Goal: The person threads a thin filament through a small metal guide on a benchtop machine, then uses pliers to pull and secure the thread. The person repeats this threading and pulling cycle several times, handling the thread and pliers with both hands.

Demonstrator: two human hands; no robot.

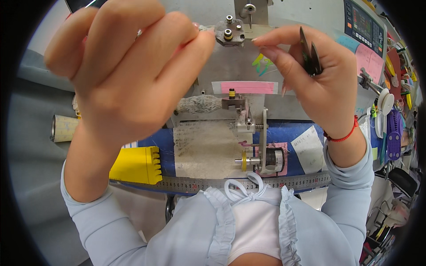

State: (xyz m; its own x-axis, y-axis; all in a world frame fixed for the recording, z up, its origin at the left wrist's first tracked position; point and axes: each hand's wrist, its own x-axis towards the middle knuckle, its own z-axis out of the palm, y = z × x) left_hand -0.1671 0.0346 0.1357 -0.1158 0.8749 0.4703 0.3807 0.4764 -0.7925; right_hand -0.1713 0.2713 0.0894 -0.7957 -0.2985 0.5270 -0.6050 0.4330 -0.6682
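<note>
My left hand is raised at the upper left, its fingers curled and its thumb and index tips closed together beside a small metal tension plate with posts. Whether a thread lies between those tips cannot be made out. On the plate's other side, my right hand has black thread snips tucked in its palm, blades up; its index finger and thumb point at the plate, slightly apart. Below the hands are a lower thread guide with a yellow-ringed post and a bobbin winder with a yellow ring.
A steel ruler runs along the near edge. A yellow plastic piece and a cone lie at left. A control panel, white spool and purple tool are at right. Grey fluff hangs beside the lower guide.
</note>
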